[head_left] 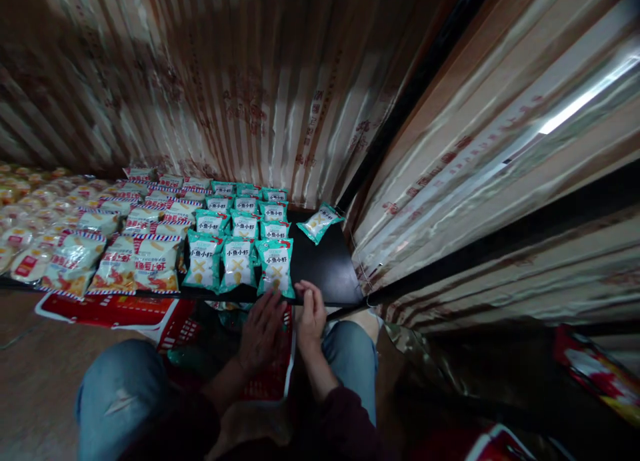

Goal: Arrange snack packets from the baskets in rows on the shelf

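Note:
Rows of teal-and-white snack bags stand on a dark shelf. My left hand reaches up to the bottom of the front right teal bag, its fingers stretched out and the tips at the bag's lower edge. To the right of that bag, my right hand is at the shelf's front edge, fingers half bent and with nothing visible in them. Apart from the rows, a single teal bag lies tilted at the back right of the shelf.
Left of the teal rows stand cream-and-red snack bags, then smaller clear-wrapped packs. A red basket is below the shelf between my knees. Striped, shiny wrapping rises behind the shelf, and more covers the right side.

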Demonstrator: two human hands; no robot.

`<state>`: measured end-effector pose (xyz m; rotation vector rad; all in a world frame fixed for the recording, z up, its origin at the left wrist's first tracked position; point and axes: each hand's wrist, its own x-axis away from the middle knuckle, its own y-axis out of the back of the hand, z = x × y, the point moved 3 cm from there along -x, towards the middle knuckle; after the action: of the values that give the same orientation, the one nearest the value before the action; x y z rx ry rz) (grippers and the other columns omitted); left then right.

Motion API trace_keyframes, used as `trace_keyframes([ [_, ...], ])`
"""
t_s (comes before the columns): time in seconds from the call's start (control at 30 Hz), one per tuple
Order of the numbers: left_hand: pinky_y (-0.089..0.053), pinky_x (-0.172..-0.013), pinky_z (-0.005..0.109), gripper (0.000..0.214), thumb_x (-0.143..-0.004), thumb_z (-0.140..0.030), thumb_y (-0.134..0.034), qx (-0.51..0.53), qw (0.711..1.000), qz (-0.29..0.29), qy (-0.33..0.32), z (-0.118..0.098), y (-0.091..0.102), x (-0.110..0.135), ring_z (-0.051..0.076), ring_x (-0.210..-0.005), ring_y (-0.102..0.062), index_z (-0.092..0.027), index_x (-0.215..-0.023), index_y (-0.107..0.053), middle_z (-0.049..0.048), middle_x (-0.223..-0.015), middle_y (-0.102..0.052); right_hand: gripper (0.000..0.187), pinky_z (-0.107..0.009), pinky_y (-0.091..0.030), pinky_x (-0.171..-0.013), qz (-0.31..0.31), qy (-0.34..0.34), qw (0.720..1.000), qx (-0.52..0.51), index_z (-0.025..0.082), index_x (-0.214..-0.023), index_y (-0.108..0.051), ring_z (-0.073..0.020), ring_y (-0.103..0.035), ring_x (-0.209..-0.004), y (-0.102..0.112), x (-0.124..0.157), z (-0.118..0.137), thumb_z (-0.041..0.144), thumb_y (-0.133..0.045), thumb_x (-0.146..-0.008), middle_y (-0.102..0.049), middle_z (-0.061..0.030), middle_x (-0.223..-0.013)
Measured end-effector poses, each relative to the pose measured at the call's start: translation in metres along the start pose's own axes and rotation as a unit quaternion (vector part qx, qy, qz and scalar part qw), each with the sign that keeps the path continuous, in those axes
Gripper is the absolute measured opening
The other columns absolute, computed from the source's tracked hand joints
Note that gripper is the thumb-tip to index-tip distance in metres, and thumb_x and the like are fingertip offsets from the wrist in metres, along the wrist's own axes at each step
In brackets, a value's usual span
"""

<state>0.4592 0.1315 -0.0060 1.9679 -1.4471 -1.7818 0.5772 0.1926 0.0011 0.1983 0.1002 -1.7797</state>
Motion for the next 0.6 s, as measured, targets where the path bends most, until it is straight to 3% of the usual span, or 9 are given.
trace_keyframes([
  [0.13, -0.047, -0.097, 0.039, 0.046, -0.082, -0.009, -0.041, 0.027, 0.997, 0.064, 0.040, -0.002, 0.000, 0.067, 0.022, -0.123, -0.049, -0.018, -0.126, -0.050, 0.0138, -0.122, -0.059, 0.030, -0.027, -0.047, -0.074, 0.105, -0.020, 0.992, 0.066, 0.019, -0.088, -0.063, -0.0165, -0.062, -0.079, 0.002, 0.059, -0.021, 0.037, -0.040, -0.091, -0.067, -0.0041, -0.084],
  [0.2, -0.049, -0.093, 0.037, 0.041, -0.081, -0.010, -0.042, 0.007, 0.986, 0.116, 0.117, 0.009, -0.005, 0.094, 0.022, -0.114, -0.055, -0.019, -0.119, -0.056, 0.0135, -0.120, -0.059, 0.028, -0.026, -0.048, -0.074, 0.157, -0.044, 0.981, 0.107, 0.019, -0.092, -0.063, -0.0170, -0.063, -0.081, -0.001, 0.076, -0.039, 0.035, -0.040, -0.089, -0.068, -0.0044, -0.086],
  [0.27, -0.048, -0.095, 0.040, 0.042, -0.080, -0.009, -0.041, -0.032, 0.959, 0.169, 0.227, 0.025, -0.010, 0.112, 0.024, -0.114, -0.055, -0.019, -0.117, -0.058, 0.0133, -0.121, -0.058, 0.024, -0.027, -0.048, -0.078, 0.201, -0.069, 0.962, 0.172, 0.019, -0.092, -0.064, -0.0178, -0.063, -0.086, -0.005, 0.085, -0.057, 0.029, -0.043, -0.086, -0.068, -0.0058, -0.091],
  [0.37, -0.044, -0.099, 0.042, 0.042, -0.080, -0.012, -0.042, -0.041, 0.900, 0.260, 0.346, 0.043, -0.015, 0.123, 0.027, -0.117, -0.053, -0.011, -0.120, -0.055, 0.0171, -0.125, -0.055, 0.018, -0.027, -0.047, -0.078, 0.257, -0.114, 0.927, 0.249, 0.018, -0.086, -0.063, -0.0178, -0.064, -0.083, -0.010, 0.090, -0.080, 0.018, -0.046, -0.080, -0.069, -0.0065, -0.088],
  [0.43, -0.043, -0.099, 0.040, 0.047, -0.082, -0.014, -0.042, -0.021, 0.875, 0.299, 0.380, 0.046, -0.017, 0.124, 0.026, -0.121, -0.050, -0.008, -0.128, -0.048, 0.0185, -0.129, -0.051, 0.016, -0.026, -0.047, -0.074, 0.276, -0.117, 0.913, 0.275, 0.019, -0.080, -0.062, -0.0167, -0.063, -0.078, -0.011, 0.092, -0.089, 0.013, -0.047, -0.077, -0.067, -0.0052, -0.081],
  [0.5, -0.042, -0.100, 0.038, 0.053, -0.083, -0.016, -0.042, 0.004, 0.868, 0.317, 0.382, 0.043, -0.020, 0.123, 0.025, -0.125, -0.046, -0.009, -0.135, -0.039, 0.0183, -0.135, -0.046, 0.018, -0.027, -0.048, -0.074, 0.256, -0.101, 0.915, 0.294, 0.018, -0.082, -0.061, -0.0170, -0.061, -0.076, -0.009, 0.094, -0.095, 0.011, -0.046, -0.076, -0.066, -0.0058, -0.081],
  [0.6, -0.042, -0.099, 0.037, 0.057, -0.084, -0.019, -0.042, 0.031, 0.873, 0.315, 0.370, 0.037, -0.026, 0.118, 0.025, -0.127, -0.044, -0.014, -0.140, -0.032, 0.0170, -0.142, -0.038, 0.028, -0.034, -0.047, -0.086, 0.184, -0.048, 0.934, 0.301, 0.015, -0.097, -0.060, -0.0206, -0.060, -0.091, -0.005, 0.093, -0.098, 0.009, -0.043, -0.075, -0.064, -0.0108, -0.094],
])
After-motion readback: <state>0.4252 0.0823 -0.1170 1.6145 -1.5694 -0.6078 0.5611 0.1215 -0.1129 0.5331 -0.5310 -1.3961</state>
